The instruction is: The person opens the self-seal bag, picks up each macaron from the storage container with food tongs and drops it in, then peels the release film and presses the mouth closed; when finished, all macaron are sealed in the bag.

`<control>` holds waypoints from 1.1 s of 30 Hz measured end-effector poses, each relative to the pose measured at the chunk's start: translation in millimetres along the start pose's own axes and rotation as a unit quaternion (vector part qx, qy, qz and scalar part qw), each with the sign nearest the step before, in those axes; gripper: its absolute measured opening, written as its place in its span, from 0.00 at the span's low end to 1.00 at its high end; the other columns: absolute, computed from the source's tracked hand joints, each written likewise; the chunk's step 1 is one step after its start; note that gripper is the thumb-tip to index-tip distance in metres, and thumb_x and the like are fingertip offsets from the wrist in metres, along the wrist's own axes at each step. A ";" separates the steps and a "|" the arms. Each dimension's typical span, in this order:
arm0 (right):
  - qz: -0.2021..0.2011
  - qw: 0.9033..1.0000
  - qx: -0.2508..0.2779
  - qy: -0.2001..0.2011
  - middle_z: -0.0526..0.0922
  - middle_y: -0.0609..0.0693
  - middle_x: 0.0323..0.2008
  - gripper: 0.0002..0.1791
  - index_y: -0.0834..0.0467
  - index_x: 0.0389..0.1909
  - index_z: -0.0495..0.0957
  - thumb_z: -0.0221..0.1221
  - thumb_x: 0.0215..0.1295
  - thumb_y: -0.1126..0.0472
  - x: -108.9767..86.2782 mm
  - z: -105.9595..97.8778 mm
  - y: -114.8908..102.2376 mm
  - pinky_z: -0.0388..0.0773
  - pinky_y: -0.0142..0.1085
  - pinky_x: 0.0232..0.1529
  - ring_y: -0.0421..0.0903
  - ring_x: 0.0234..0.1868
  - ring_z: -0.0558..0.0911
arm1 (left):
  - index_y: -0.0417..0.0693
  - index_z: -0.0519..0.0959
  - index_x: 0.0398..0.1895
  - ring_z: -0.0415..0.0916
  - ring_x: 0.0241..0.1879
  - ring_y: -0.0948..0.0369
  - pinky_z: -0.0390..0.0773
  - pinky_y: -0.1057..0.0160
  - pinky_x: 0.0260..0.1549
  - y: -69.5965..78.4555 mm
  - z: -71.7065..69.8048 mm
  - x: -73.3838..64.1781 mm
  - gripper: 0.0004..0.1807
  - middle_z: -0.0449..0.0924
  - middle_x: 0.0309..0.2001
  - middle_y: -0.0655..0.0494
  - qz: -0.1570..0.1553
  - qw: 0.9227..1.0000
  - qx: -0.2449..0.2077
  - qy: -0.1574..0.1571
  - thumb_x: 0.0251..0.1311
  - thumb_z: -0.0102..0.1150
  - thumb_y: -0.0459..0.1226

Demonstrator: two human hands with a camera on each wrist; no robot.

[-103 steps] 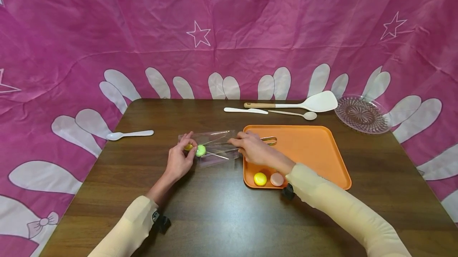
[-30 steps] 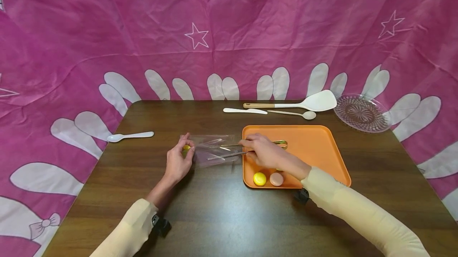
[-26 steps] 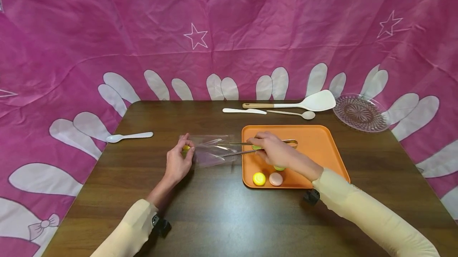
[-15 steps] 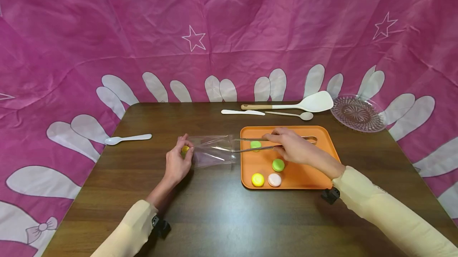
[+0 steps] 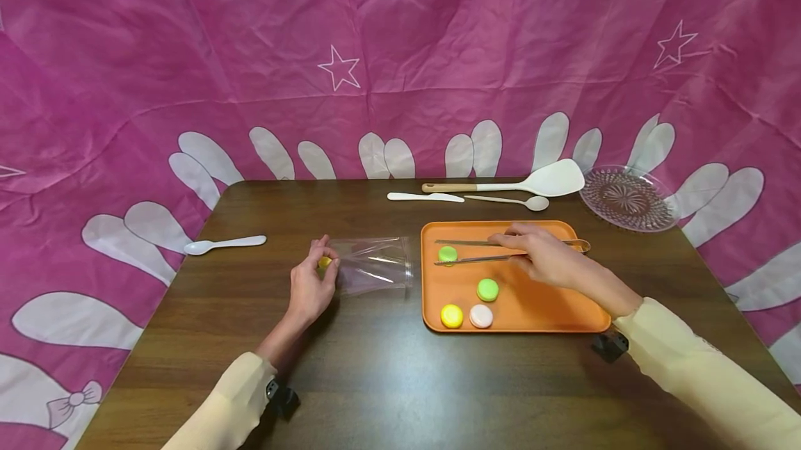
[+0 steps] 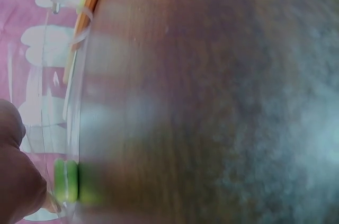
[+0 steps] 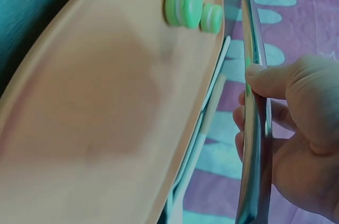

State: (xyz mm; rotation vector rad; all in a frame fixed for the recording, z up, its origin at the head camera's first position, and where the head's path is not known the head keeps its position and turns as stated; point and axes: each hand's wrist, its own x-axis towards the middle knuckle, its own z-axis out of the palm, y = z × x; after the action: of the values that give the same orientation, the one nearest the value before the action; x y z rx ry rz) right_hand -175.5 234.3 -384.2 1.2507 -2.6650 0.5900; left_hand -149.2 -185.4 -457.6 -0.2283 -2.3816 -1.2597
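Observation:
My left hand point(image 5: 313, 286) pinches the far-left end of a clear plastic bag point(image 5: 382, 266) lying on the table. A yellow macaron point(image 5: 325, 262) shows between its thumb and fingers in the head view. The left wrist view shows a green macaron point(image 6: 66, 180) inside the bag, beside the fingers. My right hand point(image 5: 538, 255) grips metal tongs point(image 5: 478, 259) over the orange tray point(image 5: 544, 318), their arms spread with nothing held. In the head view the tips lie either side of a green macaron point(image 5: 447, 255). Another green macaron point(image 5: 488, 289) sits on the tray.
A yellow macaron point(image 5: 452, 316) and a pale pink macaron point(image 5: 481, 316) sit by the tray's front edge. Behind it lie a white spatula point(image 5: 557, 179), a knife point(image 5: 425, 197) and a spoon point(image 5: 537, 204). A glass plate point(image 5: 628, 199) stands back right, a white spoon point(image 5: 225, 243) left.
The tongs, earlier inside the bag at a green macaron, have let go of it and come out rightward over the tray with my right hand. My left hand keeps its place on the bag.

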 end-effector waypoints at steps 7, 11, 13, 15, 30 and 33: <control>0.006 1.000 -0.013 -0.004 0.79 0.54 0.38 0.30 0.61 0.57 0.80 0.67 0.50 0.80 -12.7 -4.0 7.6 0.76 0.43 0.34 0.47 0.34 0.76 | 0.39 0.77 0.32 0.64 0.66 0.35 0.60 0.43 0.66 -0.2 1.4 0.9 0.07 0.74 0.62 0.35 0.007 1.000 0.003 0.001 0.59 0.61 0.21; 0.002 1.000 -0.021 -0.001 0.78 0.54 0.36 0.31 0.60 0.57 0.80 0.68 0.49 0.81 -17.8 -4.8 10.8 0.74 0.42 0.34 0.46 0.33 0.74 | 0.39 0.77 0.32 0.65 0.65 0.35 0.60 0.42 0.66 -0.5 1.8 1.5 0.07 0.74 0.62 0.35 0.012 1.000 0.006 0.003 0.59 0.61 0.21; 0.003 1.000 -0.023 -0.002 0.78 0.54 0.35 0.32 0.60 0.58 0.80 0.67 0.49 0.81 -19.9 -5.0 12.0 0.74 0.43 0.35 0.46 0.33 0.74 | 0.39 0.77 0.31 0.65 0.65 0.35 0.60 0.43 0.66 -0.4 1.8 1.5 0.07 0.74 0.62 0.35 0.012 1.000 0.005 0.003 0.59 0.61 0.21; 0.006 1.000 -0.023 -0.002 0.78 0.53 0.35 0.32 0.61 0.58 0.80 0.66 0.49 0.82 -21.7 -4.9 13.2 0.73 0.45 0.36 0.47 0.34 0.74 | 0.39 0.77 0.32 0.64 0.65 0.34 0.60 0.43 0.66 -0.3 1.7 1.6 0.07 0.74 0.62 0.35 0.011 1.000 0.005 0.002 0.59 0.61 0.21; 0.026 1.000 -0.013 -0.007 0.79 0.55 0.35 0.30 0.61 0.56 0.80 0.66 0.49 0.81 -29.1 7.1 25.0 0.72 0.48 0.38 0.49 0.35 0.75 | 0.39 0.77 0.32 0.64 0.66 0.35 0.60 0.42 0.66 -1.5 0.5 1.8 0.06 0.74 0.63 0.35 0.006 1.000 0.001 -0.004 0.60 0.61 0.22; 0.028 1.000 -0.013 -0.006 0.79 0.55 0.36 0.30 0.61 0.56 0.80 0.66 0.50 0.81 -29.8 9.6 26.5 0.72 0.49 0.39 0.50 0.35 0.75 | 0.39 0.78 0.32 0.64 0.66 0.34 0.61 0.41 0.65 -2.0 0.6 1.6 0.07 0.74 0.62 0.36 0.008 1.000 0.001 -0.003 0.60 0.61 0.22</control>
State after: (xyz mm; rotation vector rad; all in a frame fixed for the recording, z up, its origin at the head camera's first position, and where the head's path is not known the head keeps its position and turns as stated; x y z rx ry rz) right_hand -176.1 266.8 -409.2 1.1811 -2.7159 0.5562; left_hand -151.4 -186.2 -458.7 -0.2491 -2.3813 -1.2512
